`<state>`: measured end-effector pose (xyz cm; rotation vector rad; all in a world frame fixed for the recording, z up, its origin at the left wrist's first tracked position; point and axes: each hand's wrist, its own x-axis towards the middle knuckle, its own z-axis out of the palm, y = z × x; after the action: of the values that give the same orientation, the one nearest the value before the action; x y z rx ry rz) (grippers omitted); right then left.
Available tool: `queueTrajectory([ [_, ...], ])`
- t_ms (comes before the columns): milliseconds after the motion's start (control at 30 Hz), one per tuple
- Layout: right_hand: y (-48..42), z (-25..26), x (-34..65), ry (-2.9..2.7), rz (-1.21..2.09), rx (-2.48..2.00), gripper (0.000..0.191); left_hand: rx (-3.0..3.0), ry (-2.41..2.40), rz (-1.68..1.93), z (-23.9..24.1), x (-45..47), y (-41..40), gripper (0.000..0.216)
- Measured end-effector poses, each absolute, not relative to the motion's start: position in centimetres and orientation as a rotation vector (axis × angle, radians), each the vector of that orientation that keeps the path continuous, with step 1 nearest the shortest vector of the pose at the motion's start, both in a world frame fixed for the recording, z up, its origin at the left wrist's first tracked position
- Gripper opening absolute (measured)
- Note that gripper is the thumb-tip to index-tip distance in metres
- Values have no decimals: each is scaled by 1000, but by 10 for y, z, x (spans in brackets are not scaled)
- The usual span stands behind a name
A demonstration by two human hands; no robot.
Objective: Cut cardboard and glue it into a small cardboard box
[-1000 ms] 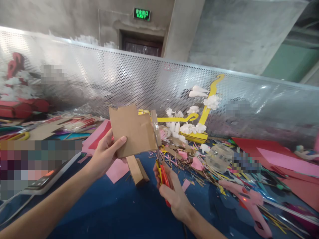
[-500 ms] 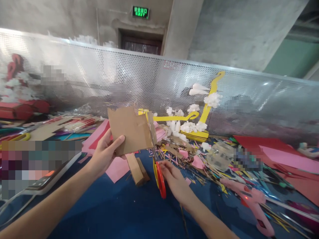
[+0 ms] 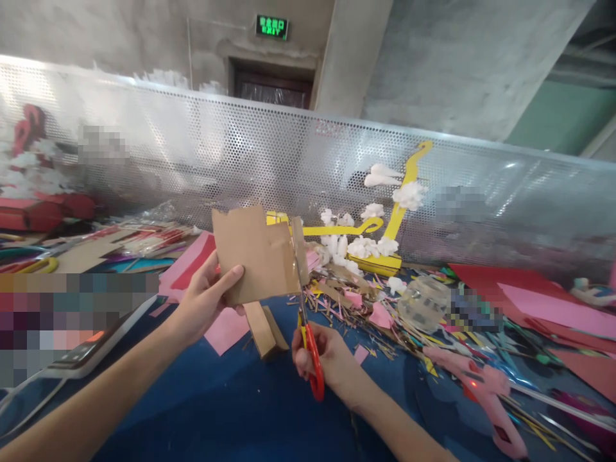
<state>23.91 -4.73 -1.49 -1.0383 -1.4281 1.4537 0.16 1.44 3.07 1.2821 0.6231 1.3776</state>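
Head view: a brown piece of cardboard (image 3: 255,256) is held up above the table (image 3: 231,410) by the left hand (image 3: 209,301), with its lower left corner gripped. The thumb is pressed against the near face; the other fingers are mostly hidden behind the sheet, so their contact cannot be fully made out. The scissors (image 3: 314,353), with red and yellow handles, are grasped by the right hand (image 3: 332,362), but how the fingers are set in the loops is partly concealed. The blades are raised to the right edge of the cardboard, where a narrow flap (image 3: 300,256) is seen just beyond them; how deeply it has been cut cannot be told. Both forearms are cut off by the frame.

Behind the cardboard, one end of a yellow construction (image 3: 402,215) with white tufts is covered. Below, a folded cardboard strip (image 3: 262,330) is laid beside a pink sheet (image 3: 226,330), which is partly masked by the left hand. To the right, single pieces are hard to separate in the heap of scraps (image 3: 337,301). A pink glue gun (image 3: 491,401) is placed farther right. On the left, a white-edged object (image 3: 86,353) is largely obscured by pixelation.
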Motion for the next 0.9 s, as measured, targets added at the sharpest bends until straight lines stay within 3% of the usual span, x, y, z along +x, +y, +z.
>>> queueTrajectory([
  [200,-59,-11,245,-1534,1339,-972,61,1339,591,1354,33,3,11,49],
  [467,-54,-7,246,-1469,1236,-1016,51,1416,655,1251,21,8,10,55],
  [900,-49,-9,242,-1319,1437,-849,46,1375,644,1214,22,11,6,50],
])
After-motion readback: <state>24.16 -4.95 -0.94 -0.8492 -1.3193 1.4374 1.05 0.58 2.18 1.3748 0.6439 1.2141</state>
